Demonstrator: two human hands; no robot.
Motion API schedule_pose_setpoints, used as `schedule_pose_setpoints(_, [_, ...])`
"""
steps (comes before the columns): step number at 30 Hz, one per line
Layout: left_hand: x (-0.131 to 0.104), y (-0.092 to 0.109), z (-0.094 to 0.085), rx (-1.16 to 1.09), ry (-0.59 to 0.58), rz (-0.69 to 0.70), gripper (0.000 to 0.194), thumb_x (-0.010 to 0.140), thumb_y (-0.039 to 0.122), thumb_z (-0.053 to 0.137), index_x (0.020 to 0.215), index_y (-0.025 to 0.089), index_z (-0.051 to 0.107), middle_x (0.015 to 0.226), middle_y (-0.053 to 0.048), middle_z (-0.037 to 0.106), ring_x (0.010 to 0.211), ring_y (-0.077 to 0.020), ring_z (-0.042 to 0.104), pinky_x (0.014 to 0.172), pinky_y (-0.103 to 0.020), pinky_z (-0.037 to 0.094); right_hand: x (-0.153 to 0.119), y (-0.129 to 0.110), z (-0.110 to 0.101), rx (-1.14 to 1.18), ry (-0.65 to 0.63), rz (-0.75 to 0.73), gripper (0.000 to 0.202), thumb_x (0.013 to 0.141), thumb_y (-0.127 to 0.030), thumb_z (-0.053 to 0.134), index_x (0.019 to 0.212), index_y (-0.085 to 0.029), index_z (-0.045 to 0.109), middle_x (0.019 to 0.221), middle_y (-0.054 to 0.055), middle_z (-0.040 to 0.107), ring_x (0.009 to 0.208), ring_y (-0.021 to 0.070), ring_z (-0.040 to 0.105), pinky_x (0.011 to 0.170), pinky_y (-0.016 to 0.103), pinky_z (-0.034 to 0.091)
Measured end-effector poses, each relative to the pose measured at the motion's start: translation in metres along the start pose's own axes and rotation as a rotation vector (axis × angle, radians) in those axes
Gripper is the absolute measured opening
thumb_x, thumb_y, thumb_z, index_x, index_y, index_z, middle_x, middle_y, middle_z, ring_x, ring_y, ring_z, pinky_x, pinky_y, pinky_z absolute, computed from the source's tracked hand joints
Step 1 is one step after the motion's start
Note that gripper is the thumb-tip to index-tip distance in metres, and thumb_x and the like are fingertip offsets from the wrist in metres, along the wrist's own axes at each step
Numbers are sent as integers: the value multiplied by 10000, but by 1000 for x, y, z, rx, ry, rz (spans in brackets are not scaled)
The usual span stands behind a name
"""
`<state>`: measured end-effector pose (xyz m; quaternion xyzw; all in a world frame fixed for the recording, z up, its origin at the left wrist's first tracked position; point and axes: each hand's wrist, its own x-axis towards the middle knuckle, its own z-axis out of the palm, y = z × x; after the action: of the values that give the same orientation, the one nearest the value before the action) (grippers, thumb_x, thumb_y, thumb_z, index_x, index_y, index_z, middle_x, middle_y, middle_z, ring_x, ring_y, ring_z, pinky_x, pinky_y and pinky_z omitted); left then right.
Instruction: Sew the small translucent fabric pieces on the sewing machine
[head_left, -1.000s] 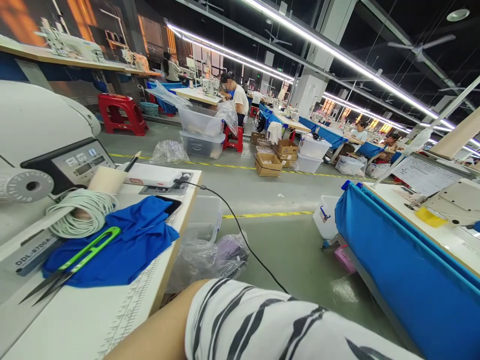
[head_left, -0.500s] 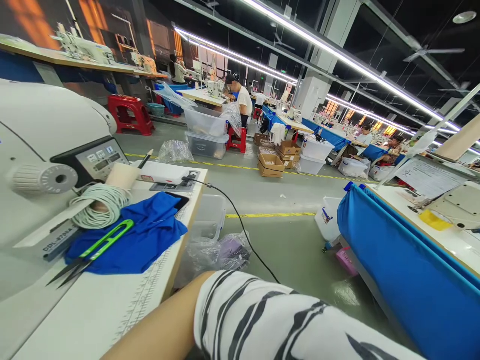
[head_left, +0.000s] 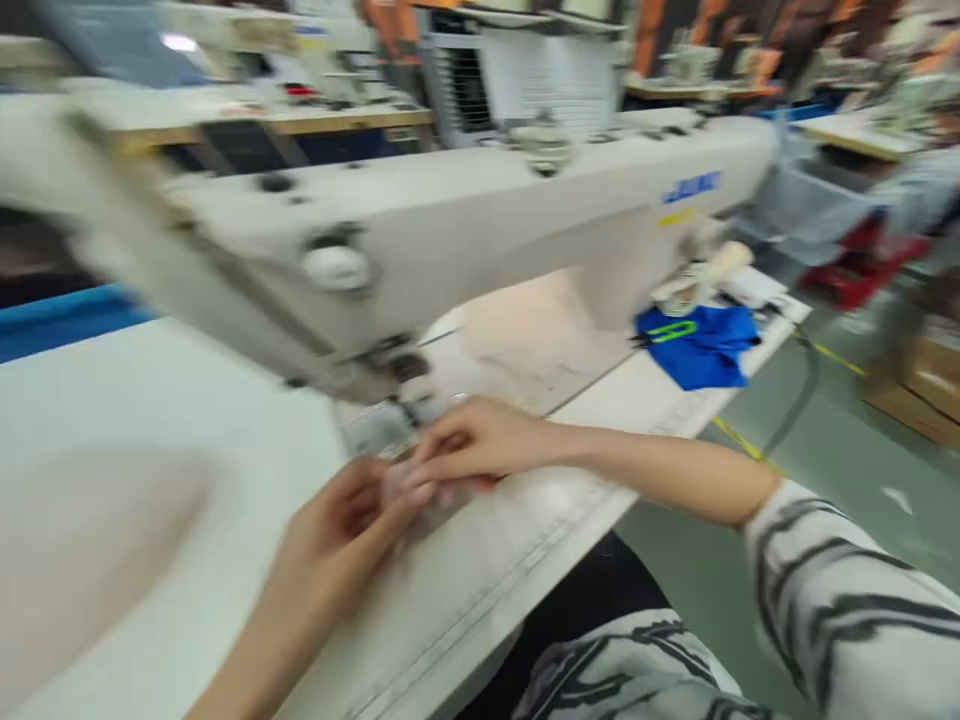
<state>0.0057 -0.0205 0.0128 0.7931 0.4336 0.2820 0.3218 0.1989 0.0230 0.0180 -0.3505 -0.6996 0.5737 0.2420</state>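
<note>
Both of my hands meet just in front of the needle area of a white sewing machine [head_left: 480,210]. My left hand [head_left: 345,520] has its thumb and fingers pinched on a small piece of pale, thin fabric [head_left: 401,490]. From the right, my right hand [head_left: 472,440] pinches the same fabric, its fingertips touching those of the left. The fabric's shape is blurred and partly covered by the fingers. On the table's right part lies a blue cloth [head_left: 709,350] with green-handled scissors [head_left: 671,332] on it.
A cone of thread [head_left: 727,262] stands behind the blue cloth. Blurred pale material [head_left: 97,540] lies at the left of the white table [head_left: 525,545]. Beyond the machine are another worktable [head_left: 337,122], clear plastic bins [head_left: 817,200], a red stool [head_left: 862,265] and cardboard boxes [head_left: 930,380].
The view has swung left from the aisle to the machine's needle end. Both hands are now visible, pinching pale fabric; earlier only part of one arm showed.
</note>
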Motion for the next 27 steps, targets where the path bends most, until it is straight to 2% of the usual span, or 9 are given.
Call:
schedule_pose_setpoints(2, [-1,-1,-4,-58,53,-162,238,873,413,554,839,179,533,591,43,588,436,-81,449,384,-199,330,8,3,8,100,-22,-24,179,842,-319,609,856,-146,654,651,-30,631,402,29,447,358,146,357])
schedule_pose_setpoints(4, [2,-3,-4,-96,119,-232,223,834,390,601,799,196,498,521,70,532,417,-72,389,387,-198,278,7,5,10,99,58,-2,158,816,-297,629,808,-142,657,603,-37,610,376,23,426,330,138,331])
schedule_pose_setpoints(8, [0,-5,-6,-41,196,-195,157,815,295,614,820,207,485,463,117,350,433,-67,310,432,-190,276,-1,4,13,-55,116,44,124,793,-273,650,770,-153,670,608,-30,603,360,22,436,319,139,337])
schedule_pose_setpoints(10, [-2,-6,-8,-29,191,-170,131,818,275,604,786,203,500,467,114,325,444,-66,304,447,-189,286,-4,0,15,-97,102,80,152,798,-303,652,760,-156,666,621,-25,611,354,25,451,323,145,351])
schedule_pose_setpoints(13, [-4,-8,-11,-13,160,-141,104,818,259,597,743,190,573,487,93,377,458,-66,335,450,-189,295,-4,-7,14,-159,32,131,143,808,-301,642,780,-163,667,655,-23,629,357,26,480,342,150,375])
schedule_pose_setpoints(17, [-3,-11,-10,16,153,-90,122,838,235,558,797,197,667,482,78,408,448,-71,361,439,-192,307,0,-18,6,-255,-32,144,97,822,-255,613,804,-171,659,664,-28,631,364,27,507,373,151,395])
schedule_pose_setpoints(21, [-3,-12,-7,96,200,-49,160,861,233,538,880,205,695,449,81,430,417,-70,365,431,-193,325,8,-20,2,-254,-14,167,104,846,-269,583,813,-181,626,616,-30,622,384,55,546,358,154,394])
schedule_pose_setpoints(23, [-2,-13,-6,138,222,-36,160,867,233,539,880,199,695,455,77,478,410,-66,389,434,-193,342,11,-16,4,-204,-1,155,109,863,-277,565,825,-182,603,577,-32,612,447,83,596,400,165,452])
schedule_pose_setpoints(27, [-2,-16,-7,198,270,-14,163,885,229,520,861,197,678,560,58,623,420,-57,464,440,-184,373,12,-3,10,-130,42,24,78,876,-252,559,845,-181,566,648,-19,634,601,110,655,531,206,528])
